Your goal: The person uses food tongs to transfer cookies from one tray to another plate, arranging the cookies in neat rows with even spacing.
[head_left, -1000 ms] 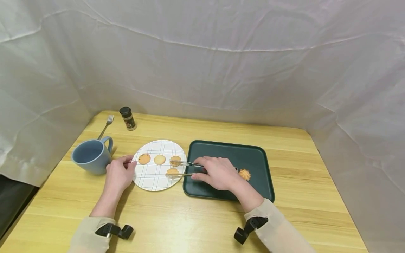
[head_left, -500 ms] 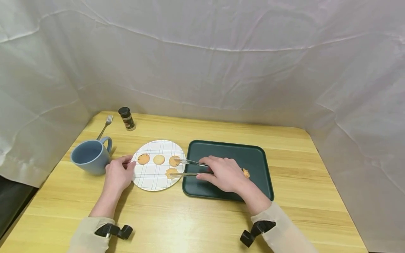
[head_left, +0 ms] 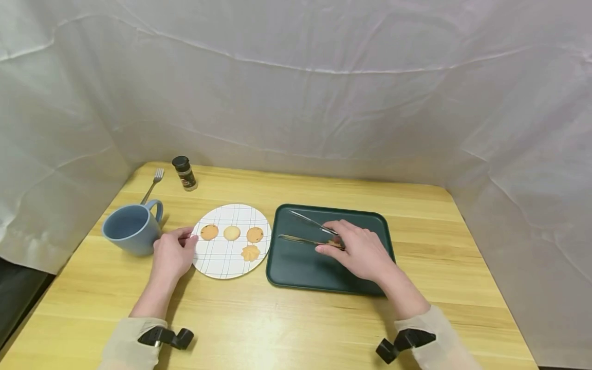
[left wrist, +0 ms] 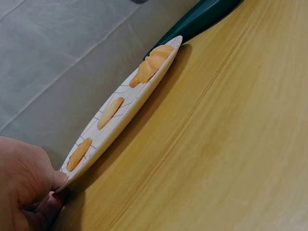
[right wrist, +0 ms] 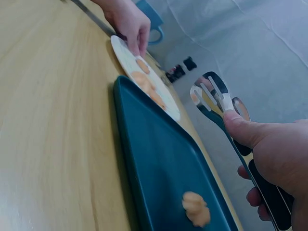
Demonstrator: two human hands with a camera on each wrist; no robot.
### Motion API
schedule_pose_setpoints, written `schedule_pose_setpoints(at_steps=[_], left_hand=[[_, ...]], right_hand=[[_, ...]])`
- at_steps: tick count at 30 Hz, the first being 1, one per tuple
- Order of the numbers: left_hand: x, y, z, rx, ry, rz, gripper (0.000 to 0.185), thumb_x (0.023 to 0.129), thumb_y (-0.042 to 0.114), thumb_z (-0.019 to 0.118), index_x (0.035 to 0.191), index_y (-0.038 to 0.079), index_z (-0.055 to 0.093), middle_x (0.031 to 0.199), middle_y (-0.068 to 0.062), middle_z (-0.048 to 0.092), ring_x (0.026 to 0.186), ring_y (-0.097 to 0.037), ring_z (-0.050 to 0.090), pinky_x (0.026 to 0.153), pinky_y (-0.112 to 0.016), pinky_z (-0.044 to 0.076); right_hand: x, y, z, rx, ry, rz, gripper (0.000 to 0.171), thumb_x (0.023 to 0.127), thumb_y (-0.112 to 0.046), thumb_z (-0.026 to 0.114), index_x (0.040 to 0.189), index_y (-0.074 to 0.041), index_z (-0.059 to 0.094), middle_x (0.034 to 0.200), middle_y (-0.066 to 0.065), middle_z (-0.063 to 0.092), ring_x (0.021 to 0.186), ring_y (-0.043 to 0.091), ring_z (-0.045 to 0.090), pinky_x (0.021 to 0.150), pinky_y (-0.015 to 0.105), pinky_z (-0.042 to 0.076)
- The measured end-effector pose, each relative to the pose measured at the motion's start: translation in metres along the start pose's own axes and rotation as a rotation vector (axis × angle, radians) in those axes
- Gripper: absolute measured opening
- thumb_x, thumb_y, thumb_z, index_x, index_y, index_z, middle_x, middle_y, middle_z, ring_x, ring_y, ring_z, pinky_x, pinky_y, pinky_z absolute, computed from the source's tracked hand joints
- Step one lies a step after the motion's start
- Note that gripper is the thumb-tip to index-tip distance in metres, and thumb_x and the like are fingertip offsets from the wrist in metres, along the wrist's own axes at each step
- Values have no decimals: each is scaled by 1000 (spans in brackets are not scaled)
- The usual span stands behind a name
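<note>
The right hand (head_left: pixel 363 252) grips open metal tongs (head_left: pixel 307 230) over the green tray (head_left: pixel 296 267), their tips pointing left toward the plate (head_left: pixel 217 257), whose rim the left hand (head_left: pixel 172 253) pinches, while the remaining swirl cookie (right wrist: pixel 196 209) lies under that hand's palm.
</note>
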State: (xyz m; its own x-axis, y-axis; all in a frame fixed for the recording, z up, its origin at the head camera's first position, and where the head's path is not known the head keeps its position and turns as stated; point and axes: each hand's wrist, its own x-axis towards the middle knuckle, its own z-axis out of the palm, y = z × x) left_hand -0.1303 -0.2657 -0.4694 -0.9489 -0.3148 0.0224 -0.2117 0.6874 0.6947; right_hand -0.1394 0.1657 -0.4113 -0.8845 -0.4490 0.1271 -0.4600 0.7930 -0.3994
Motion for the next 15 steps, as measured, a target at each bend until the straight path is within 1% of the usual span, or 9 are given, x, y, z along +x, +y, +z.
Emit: schedule_pose_setpoints(at_steps=[5, 7, 10, 15], left_hand=[[0, 2, -1, -7, -10, -12, 37, 105, 17, 63, 134, -5, 68, 108, -20, 72, 100, -33, 64, 86, -44, 49], [0, 2, -1, -10, -15, -18, 37, 105, 17, 63, 135, -5, 68, 109, -20, 72, 100, -33, 64, 86, -45, 49], [0, 2, 0, -13, -18, -21, 38, 105, 17, 63, 135, -5, 67, 110, -20, 72, 101, -33, 64, 87, -45, 49], [0, 1, 0, -11, -13, -18, 37, 105, 16, 63, 135, -5, 68, 109, -20, 72, 101, -33, 64, 86, -45, 49]], right_hand=[[-10, 13, -9, -15, 22, 24, 63, 93, -62, 73, 140, -21, 65, 96, -9, 64, 69, 7, 54, 59, 32, 45], [-14, 17, -12, -18, 26, 32, 61, 93, -59, 75, 139, -20, 66, 94, -10, 62, 67, 8, 52, 58, 32, 44], [-21, 25, -15, -17, 28, 36, 58, 95, -56, 75, 139, -20, 66, 92, -10, 59, 65, 9, 51, 58, 32, 44], [-31, 36, -19, -34, 18, 45, 59, 96, -60, 71, 139, -19, 66, 91, -11, 58, 65, 8, 50, 57, 32, 43]])
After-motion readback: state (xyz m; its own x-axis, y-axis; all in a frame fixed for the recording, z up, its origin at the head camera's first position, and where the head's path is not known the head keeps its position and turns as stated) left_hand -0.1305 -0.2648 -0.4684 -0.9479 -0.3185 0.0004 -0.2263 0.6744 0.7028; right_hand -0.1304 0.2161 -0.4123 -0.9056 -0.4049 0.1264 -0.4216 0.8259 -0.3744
